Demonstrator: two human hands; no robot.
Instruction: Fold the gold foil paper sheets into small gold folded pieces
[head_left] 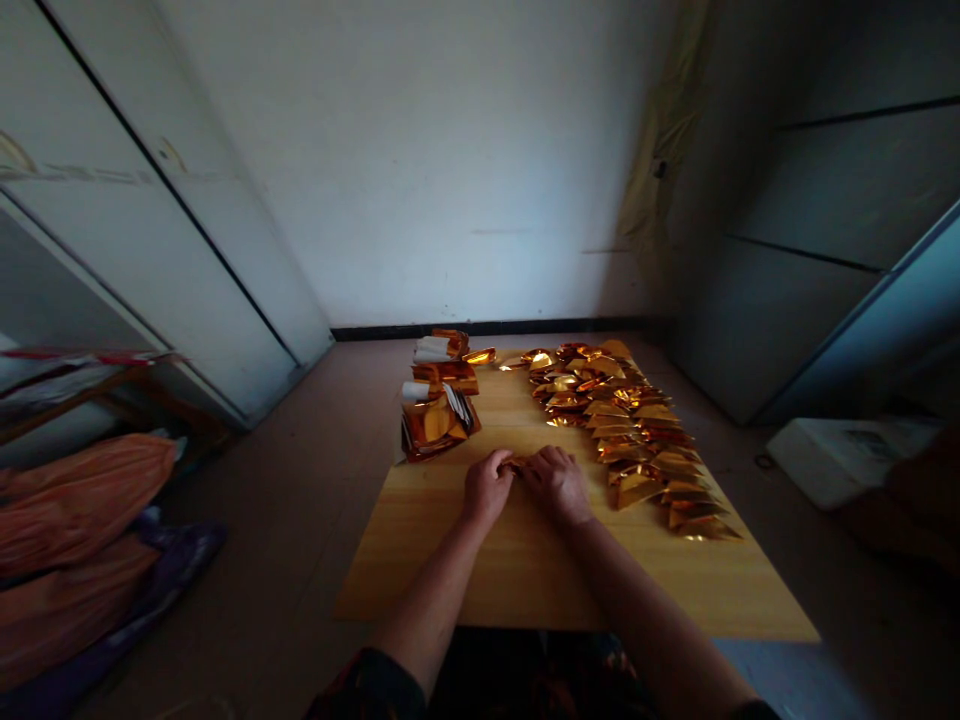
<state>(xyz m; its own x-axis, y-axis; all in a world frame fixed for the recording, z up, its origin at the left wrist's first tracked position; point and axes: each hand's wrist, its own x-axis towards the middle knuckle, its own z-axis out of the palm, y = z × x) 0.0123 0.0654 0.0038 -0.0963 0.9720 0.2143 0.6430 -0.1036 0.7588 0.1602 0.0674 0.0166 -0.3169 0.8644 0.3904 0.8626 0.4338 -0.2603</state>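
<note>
My left hand (pixel 486 487) and my right hand (pixel 556 482) rest close together on the wooden table (pixel 525 570), fingers curled over a small piece of gold foil paper (pixel 516 464) pinched between them. Most of that piece is hidden under the fingers. Just beyond my left hand lie stacks of gold foil sheets (pixel 439 415). To the right of my right hand runs a long overlapping row of folded gold foil pieces (pixel 630 430).
The low table stands on a brownish floor before a white wall. Orange and purple bags (pixel 82 530) lie at the left beside a white cabinet. A white box (pixel 847 455) sits on the floor at the right, near grey panels.
</note>
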